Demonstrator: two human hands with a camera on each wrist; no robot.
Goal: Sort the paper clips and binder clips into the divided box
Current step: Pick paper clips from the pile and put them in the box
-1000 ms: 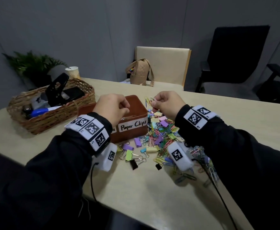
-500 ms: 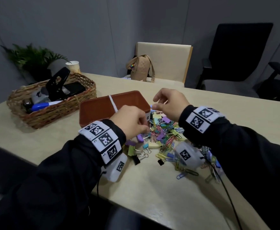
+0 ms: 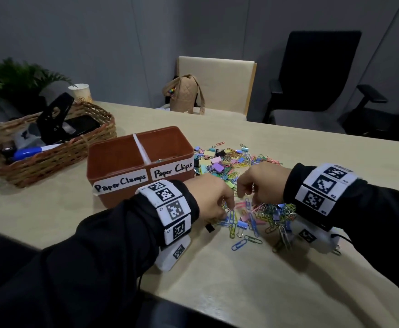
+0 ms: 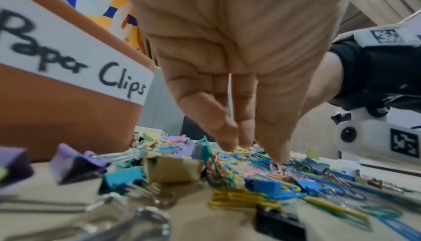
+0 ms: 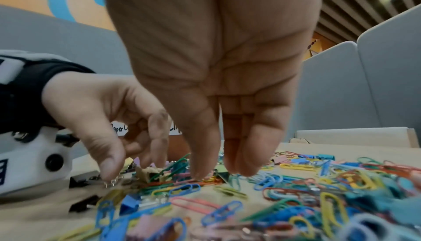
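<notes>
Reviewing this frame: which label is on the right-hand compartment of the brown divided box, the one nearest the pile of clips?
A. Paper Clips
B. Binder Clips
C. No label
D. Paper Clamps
A: in the head view the brown divided box carries a white strip reading "Paper Clips" on the compartment next to the pile of clips, while the compartment toward the wicker basket is marked differently.

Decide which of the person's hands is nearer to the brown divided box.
Left. The left hand reaches into the clip pile just off the near right corner of the brown divided box. The right hand is over the same pile, farther out to the right.
</notes>
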